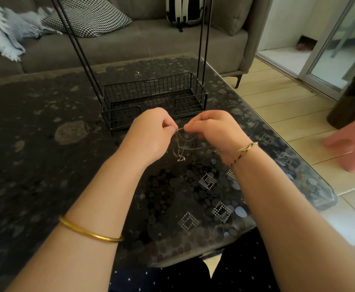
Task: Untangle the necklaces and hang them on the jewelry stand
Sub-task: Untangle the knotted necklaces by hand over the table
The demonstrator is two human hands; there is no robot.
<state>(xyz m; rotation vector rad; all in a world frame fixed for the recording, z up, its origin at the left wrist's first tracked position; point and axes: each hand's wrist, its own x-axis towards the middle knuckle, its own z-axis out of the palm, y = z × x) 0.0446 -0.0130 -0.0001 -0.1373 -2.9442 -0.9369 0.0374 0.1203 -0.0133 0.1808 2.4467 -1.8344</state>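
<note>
Left hand [151,131]: we pinch the necklaces [180,148] just in front of the jewelry stand [121,119]
Right hand [212,131]: pinches the same chain, so our tangle hangs free

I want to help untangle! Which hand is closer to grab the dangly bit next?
Probably the left hand: the dangling bit of the silver chain hangs nearer its palm than the right hand. Both pinch the chain, so the right could hold it taut.

Both hands [151,133] [213,131] pinch tangled necklaces [181,147] (thin, silvery) above table [35,144].
</note>
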